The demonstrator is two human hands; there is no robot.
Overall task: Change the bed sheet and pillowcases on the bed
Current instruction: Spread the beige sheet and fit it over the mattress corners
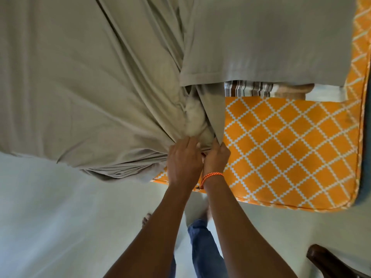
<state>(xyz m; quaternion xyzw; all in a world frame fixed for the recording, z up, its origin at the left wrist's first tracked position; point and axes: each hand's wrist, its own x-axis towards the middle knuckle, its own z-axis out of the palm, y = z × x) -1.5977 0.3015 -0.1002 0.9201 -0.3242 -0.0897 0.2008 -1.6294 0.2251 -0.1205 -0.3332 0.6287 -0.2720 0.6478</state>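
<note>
While a person leans over the bed, both hands meet at the mattress edge: the left hand (183, 159) grips a bunched fold of the grey-beige bed sheet (84, 93), and the right hand (215, 157), with an orange braided bracelet (211, 177) at the wrist, pinches the sheet's edge beside it. Most of the orange lattice-patterned mattress (291, 149) to the right lies uncovered. A grey pillow (267, 39) rests near its top

We see the orange lattice-patterned mattress (291, 149) half covered by a rumpled grey-beige bed sheet (80, 87).
</note>
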